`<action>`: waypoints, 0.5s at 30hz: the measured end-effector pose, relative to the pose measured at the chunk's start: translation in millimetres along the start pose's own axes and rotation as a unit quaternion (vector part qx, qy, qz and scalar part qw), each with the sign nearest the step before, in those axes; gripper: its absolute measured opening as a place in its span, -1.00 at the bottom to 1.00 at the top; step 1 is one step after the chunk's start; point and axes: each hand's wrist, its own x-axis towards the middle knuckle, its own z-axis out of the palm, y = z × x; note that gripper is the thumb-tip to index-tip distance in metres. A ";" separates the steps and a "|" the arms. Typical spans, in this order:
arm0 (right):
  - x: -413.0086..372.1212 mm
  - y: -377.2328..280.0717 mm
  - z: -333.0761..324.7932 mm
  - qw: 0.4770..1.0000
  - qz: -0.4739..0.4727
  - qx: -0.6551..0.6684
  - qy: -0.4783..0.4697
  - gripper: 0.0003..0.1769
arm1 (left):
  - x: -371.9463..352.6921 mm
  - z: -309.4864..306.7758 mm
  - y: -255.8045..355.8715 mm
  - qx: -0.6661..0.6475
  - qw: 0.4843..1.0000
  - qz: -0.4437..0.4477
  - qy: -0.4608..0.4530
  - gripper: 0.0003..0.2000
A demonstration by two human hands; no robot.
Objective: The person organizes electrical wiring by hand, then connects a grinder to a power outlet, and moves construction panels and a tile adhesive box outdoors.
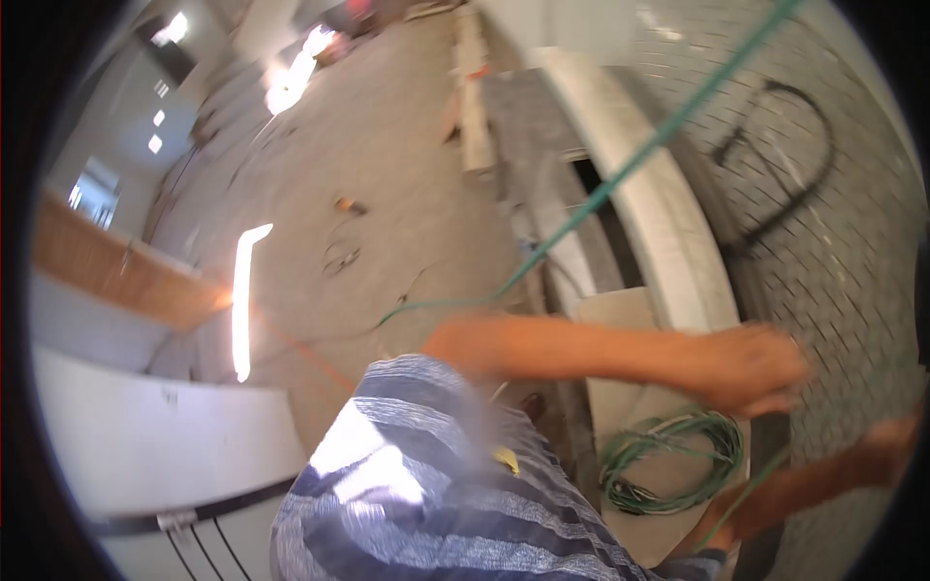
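Observation:
My left hand is at the end of an outstretched forearm, over the edge of the patterned metal plate; its fingers are curled together and blurred, and what they hold, if anything, does not show. My right hand is at the far right edge, smeared and partly cut off. A coil of green cord lies below my left hand on a tan board. A taut green line runs diagonally from the floor to the upper right. Another length of green cord passes by the right forearm.
A dark cable loop lies on the patterned metal plate. A long pale beam runs beside it. On the concrete floor is a yellow and black tool. A white panel stands at lower left.

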 end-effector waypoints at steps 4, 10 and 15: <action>-69.6 -95.1 29.5 0.962 -0.090 0.061 -0.251 -0.59 | -252.7 -129.5 24.6 0.002 0.876 -0.456 -0.158 -0.67; -57.9 -217.9 72.2 0.735 -0.008 -0.116 -0.668 -0.43 | -706.7 -359.6 263.9 0.290 0.290 -0.869 0.276 -0.61; -76.5 -364.3 153.4 0.714 -0.088 -0.006 -0.694 -0.47 | -859.5 -464.9 470.6 0.307 0.081 -0.820 0.476 -0.63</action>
